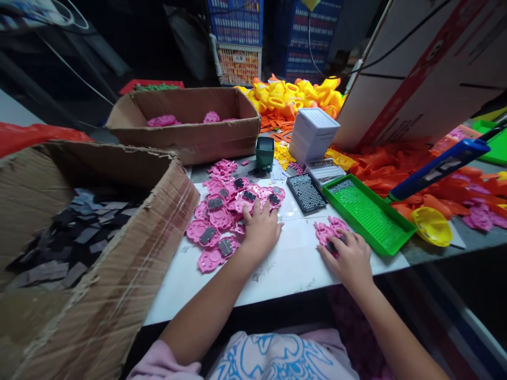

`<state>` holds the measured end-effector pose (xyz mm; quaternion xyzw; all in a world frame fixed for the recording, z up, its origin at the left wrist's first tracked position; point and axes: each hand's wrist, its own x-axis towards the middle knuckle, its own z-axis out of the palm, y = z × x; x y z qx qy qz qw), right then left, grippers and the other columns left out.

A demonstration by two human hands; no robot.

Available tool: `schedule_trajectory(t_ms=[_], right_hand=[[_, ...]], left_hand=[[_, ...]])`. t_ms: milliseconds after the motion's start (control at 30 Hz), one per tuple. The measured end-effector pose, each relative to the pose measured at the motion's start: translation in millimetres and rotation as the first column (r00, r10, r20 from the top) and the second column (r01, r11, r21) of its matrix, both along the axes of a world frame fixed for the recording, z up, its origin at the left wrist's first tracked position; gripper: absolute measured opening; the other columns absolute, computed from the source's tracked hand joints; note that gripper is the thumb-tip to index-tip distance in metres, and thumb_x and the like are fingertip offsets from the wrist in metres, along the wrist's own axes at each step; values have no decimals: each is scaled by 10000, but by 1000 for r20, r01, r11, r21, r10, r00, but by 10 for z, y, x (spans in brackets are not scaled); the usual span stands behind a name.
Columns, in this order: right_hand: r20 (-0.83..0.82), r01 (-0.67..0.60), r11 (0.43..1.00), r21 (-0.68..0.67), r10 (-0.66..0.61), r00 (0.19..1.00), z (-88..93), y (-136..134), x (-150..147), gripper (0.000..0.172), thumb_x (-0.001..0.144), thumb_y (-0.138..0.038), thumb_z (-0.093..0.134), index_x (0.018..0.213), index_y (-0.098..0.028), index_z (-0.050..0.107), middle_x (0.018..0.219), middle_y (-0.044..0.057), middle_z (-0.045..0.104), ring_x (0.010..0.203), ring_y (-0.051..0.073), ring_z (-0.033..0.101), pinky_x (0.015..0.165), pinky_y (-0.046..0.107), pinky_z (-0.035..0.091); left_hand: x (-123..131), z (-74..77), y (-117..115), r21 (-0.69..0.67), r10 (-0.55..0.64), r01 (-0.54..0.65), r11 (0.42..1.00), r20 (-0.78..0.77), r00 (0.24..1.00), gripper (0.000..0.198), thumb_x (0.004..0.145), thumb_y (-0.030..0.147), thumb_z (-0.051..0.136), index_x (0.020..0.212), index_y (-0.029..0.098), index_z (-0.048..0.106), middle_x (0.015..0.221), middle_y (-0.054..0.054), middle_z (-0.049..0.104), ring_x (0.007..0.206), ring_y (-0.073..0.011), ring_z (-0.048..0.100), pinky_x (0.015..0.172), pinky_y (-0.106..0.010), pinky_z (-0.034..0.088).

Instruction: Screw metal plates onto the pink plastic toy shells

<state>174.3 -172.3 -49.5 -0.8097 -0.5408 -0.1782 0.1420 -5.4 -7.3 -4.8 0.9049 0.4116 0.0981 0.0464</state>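
Observation:
My left hand lies over the right side of a heap of pink plastic pieces, its fingers stretched and apart, fingertips touching the pieces. Many of these moulded pieces carry a small dark rectangular plate. Farther right, my right hand is curled around a separate pink plastic piece on the white sheet, with thumb and fingers on either side of it. Something dark on that piece shows partly under my fingers. Just beyond lie a black tray of small metal parts and a green tray of small silvery parts.
Left stands a cardboard box of dark plates; another box behind holds pink pieces. A dark green cup, a stack of white trays, a blue-handled tool and a yellow bowl surround the white sheet.

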Motion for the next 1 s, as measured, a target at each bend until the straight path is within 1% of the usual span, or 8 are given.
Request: schedule_trajectory(t_ms=[200, 333, 433, 500, 567, 667, 767, 1000], right_hand=[[30, -54, 998, 25, 53, 998, 168, 100, 53, 346, 824, -510, 566, 933, -219, 717, 1210, 106, 572, 1081, 294, 453, 872, 421, 379], [19, -177, 984, -9, 178, 984, 529, 587, 167, 353, 854, -481, 536, 995, -205, 705, 1181, 100, 595, 1093, 243, 483, 946, 391, 388], [6, -238, 964, -115, 240, 971, 793, 1238, 340, 345, 913, -421, 454, 1012, -184, 686, 1087, 89, 634, 1034, 188, 529, 978, 351, 394], [0, -236, 948, -212, 241, 971, 897, 1715, 452, 334, 936, -365, 423, 1006, -150, 669, 1039, 105, 635, 1014, 167, 550, 971, 342, 415], [7, -195, 928, -317, 208, 978, 927, 2148, 523, 333, 914, -399, 490, 1062, -124, 607, 1064, 84, 606, 1019, 156, 560, 954, 381, 458], [45, -102, 885, -455, 137, 990, 857, 2628, 531, 376, 895, -418, 526, 1119, -118, 566, 1129, 95, 574, 1052, 166, 558, 937, 393, 492], [85, -8, 832, -554, 65, 994, 721, 2911, 481, 405, 888, -405, 543, 1157, -102, 551, 1162, 116, 558, 1074, 179, 554, 939, 393, 497], [106, 105, 748, -655, -46, 993, 519, 3154, 476, 409, 889, -404, 541, 1176, -112, 542, 1177, 110, 554, 1080, 182, 553, 937, 401, 500]], left_hand=[[6, -7, -23, 6, 8, -9, 1000, 163, 987, 385, 915, 262, 466, 1264, 142, 572, 1416, -148, 487, 1335, -382, 331, 1078, -649, 135], [-32, 13, 34, 0, 7, -7, 1000, 395, 919, 355, 911, 191, 446, 1233, 164, 591, 1384, -140, 525, 1264, -358, 420, 1021, -595, 254], [-49, 13, 114, -53, -9, 60, 997, 677, 736, 273, 879, 150, 467, 1081, 176, 649, 1222, -132, 633, 1134, -296, 532, 968, -505, 362], [-40, 9, 167, -188, 80, 161, 969, 853, 515, 185, 846, 156, 512, 978, 181, 638, 1085, -106, 665, 1041, -238, 581, 928, -425, 425], [-21, 19, 213, -382, 306, 342, 859, 917, 256, 187, 799, 193, 587, 985, 190, 577, 994, -68, 650, 938, -187, 607, 858, -357, 471], [-14, 80, 268, -513, 673, 664, 543, 740, 21, 498, 678, 222, 702, 1117, 233, 466, 955, -17, 615, 798, -136, 602, 732, -294, 488], [-71, 168, 311, -465, 830, 823, 325, 557, -13, 553, 596, 209, 747, 1075, 252, 474, 871, 25, 571, 669, -91, 539, 636, -248, 444], [-270, 245, 333, -230, 804, 972, 48, 586, 99, 553, 679, 672, 667, 1090, 316, 568, 811, 2, 449, 616, -98, 378, 559, -258, 341]])
